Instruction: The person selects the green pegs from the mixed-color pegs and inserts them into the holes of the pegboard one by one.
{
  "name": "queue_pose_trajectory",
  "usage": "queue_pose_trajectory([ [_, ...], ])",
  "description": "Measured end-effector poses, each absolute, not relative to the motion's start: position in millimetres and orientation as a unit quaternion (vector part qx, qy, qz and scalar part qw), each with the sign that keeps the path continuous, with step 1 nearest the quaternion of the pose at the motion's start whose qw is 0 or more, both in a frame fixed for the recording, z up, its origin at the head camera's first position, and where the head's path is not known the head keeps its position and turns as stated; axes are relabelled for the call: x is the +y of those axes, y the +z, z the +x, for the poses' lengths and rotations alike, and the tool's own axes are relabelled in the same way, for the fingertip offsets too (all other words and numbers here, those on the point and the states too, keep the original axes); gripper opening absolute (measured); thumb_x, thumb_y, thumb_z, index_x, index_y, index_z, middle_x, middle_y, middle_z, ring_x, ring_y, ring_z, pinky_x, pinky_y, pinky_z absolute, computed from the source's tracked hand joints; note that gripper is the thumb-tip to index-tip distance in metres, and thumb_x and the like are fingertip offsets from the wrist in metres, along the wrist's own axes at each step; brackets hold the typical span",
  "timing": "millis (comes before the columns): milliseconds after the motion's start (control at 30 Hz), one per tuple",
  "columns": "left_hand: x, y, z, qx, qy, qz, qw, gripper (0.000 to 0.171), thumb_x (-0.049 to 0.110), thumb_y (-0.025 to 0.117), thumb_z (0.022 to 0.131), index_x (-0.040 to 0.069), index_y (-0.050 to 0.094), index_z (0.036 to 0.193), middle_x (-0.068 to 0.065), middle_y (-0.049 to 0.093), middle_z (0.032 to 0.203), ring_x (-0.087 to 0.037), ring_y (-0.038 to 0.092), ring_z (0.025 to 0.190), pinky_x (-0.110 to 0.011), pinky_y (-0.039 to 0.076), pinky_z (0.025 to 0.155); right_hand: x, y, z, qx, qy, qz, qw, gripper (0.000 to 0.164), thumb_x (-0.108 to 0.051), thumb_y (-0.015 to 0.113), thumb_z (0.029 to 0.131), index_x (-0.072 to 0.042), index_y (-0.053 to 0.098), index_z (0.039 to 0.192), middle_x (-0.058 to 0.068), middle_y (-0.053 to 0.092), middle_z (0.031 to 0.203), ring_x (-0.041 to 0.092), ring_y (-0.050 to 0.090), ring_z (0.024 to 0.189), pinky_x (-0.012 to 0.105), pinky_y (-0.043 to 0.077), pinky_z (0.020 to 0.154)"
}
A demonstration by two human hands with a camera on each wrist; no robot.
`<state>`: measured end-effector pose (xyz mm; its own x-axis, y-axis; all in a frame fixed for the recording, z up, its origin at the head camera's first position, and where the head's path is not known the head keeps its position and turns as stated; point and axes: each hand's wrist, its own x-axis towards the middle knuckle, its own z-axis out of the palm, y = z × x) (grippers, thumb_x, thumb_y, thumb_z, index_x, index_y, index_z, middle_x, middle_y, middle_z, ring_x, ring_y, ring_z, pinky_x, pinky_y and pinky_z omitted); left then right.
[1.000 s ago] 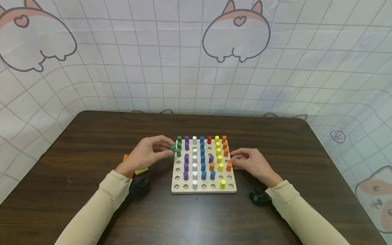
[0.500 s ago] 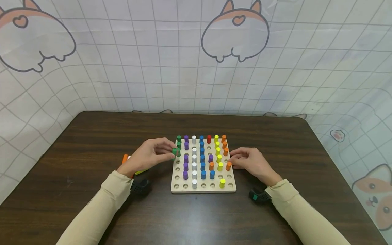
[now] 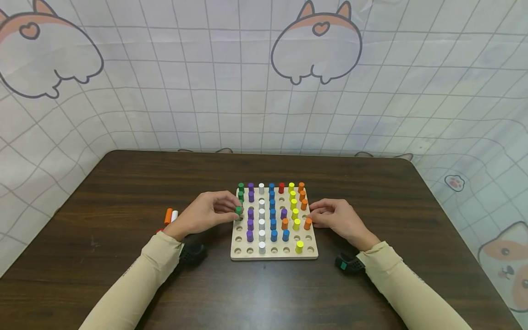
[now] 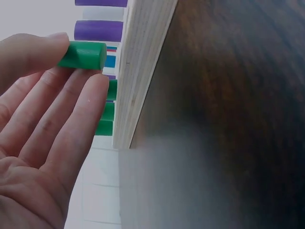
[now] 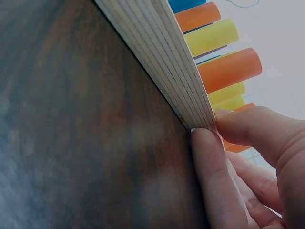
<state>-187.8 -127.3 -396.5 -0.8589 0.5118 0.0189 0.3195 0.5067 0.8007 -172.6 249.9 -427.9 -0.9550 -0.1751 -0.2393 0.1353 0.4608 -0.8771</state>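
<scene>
A pale wooden pegboard [image 3: 274,257] lies on the table in the head view, with rows of coloured pegs standing in its holes. At its left edge my left hand [image 3: 208,211] pinches a green peg [image 4: 83,56] between thumb and fingertips. That peg is just over the left column, in front of the green pegs [image 3: 241,195] there. In the left wrist view its lower end points at the board's face, with a small gap. On the other side my right hand [image 3: 340,220] holds the board's right edge, thumb on the top face and index finger [image 5: 209,162] against the side.
Loose pegs lie left of the board by the left wrist: an orange peg [image 3: 168,216], a white peg [image 3: 174,215] and a red one partly hidden by the arm. Bare holes show in the board's front rows. A printed curtain [image 3: 231,91] hangs behind the table [image 3: 264,298].
My left hand has moved right and a little nearer with the green peg, from beside the board to over its left column. My right hand stays at the right edge.
</scene>
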Motion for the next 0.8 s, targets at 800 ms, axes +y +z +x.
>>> queue_pose_trajectory([
  [800, -125.1, -405.3, -189.9, 0.862, 0.430, 0.252, 0.096, 0.019, 0.013, 0.082, 0.089, 0.015, 0.070, 0.104, -0.004, 0.077, 0.106, -0.014, 0.074, 0.100, -0.031, 0.063, 0.093, 251.0, -430.1, -171.9, 0.842, -0.518, -0.021, 0.148, 0.042, -0.027, 0.076, 0.095, -0.004, 0.067, 0.128, 0.013, 0.078, 0.116, 0.014, 0.077, 0.095, 0.033, 0.065, 0.088],
])
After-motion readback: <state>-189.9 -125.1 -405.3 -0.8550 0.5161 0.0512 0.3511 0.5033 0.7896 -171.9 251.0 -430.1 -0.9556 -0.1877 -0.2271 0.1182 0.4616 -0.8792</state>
